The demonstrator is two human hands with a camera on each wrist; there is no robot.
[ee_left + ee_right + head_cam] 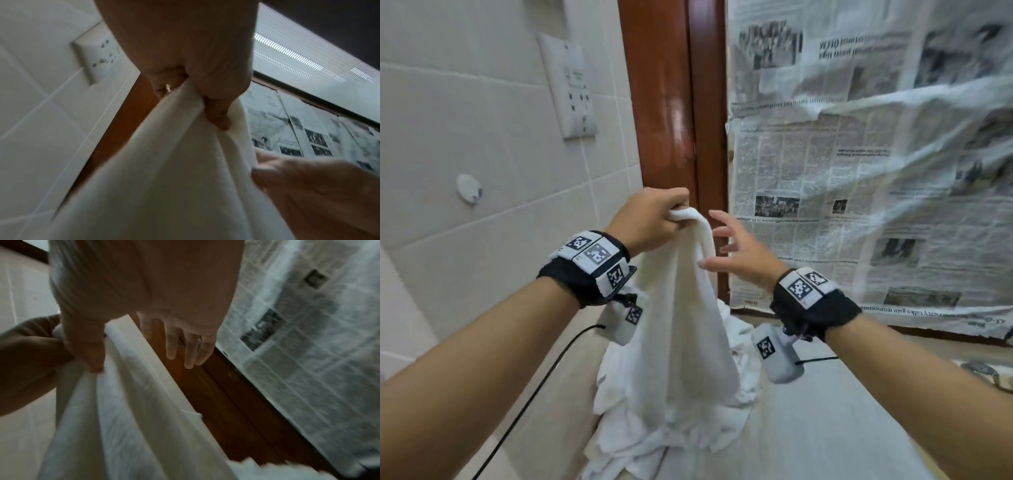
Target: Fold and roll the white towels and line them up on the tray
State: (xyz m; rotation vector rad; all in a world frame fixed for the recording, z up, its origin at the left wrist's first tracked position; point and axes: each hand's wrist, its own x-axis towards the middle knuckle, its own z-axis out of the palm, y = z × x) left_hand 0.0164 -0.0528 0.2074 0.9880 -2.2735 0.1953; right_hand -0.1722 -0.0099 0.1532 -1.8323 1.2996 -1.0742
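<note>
My left hand (657,216) is raised and grips the top corner of a white towel (685,325), which hangs down in long folds. In the left wrist view the fingers (216,113) are curled tightly into the towel (164,170). My right hand (729,246) is just right of the hanging edge with its fingers spread and straight. In the right wrist view its thumb (92,356) touches the towel's edge (127,410) while the other fingers (185,352) stay apart from it. A crumpled pile of white towels (654,442) lies under the hanging one.
A tiled wall with a socket plate (571,85) is on the left. A wooden door frame (678,120) stands straight ahead, and newspaper under plastic sheet (859,171) covers the right. The pale counter (842,428) extends right of the pile. A black cable (534,387) trails from my left wrist.
</note>
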